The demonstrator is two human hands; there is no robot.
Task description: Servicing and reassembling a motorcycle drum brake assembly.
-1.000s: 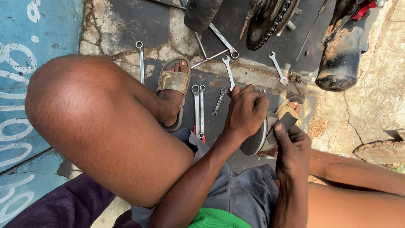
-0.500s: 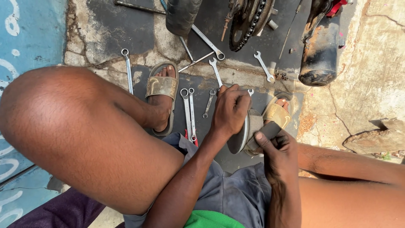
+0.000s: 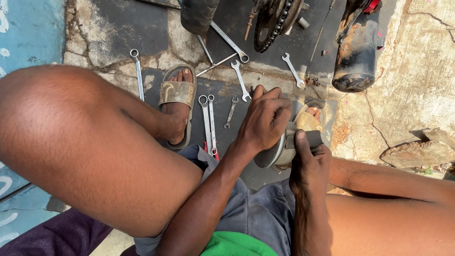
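- I see a black muffler (image 3: 356, 61) lying on the cracked concrete floor (image 3: 412, 71).
- My left hand (image 3: 265, 121) is curled over a round metal part (image 3: 277, 154) between my knees.
- My right hand (image 3: 308, 161) grips a dark block (image 3: 313, 139) against that part.
- Spanners (image 3: 207, 121) lie beside my sandal (image 3: 176, 95).

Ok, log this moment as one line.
left hand: clasps round metal part | right hand: presses dark block to it | wrenches on ground by sandalled foot
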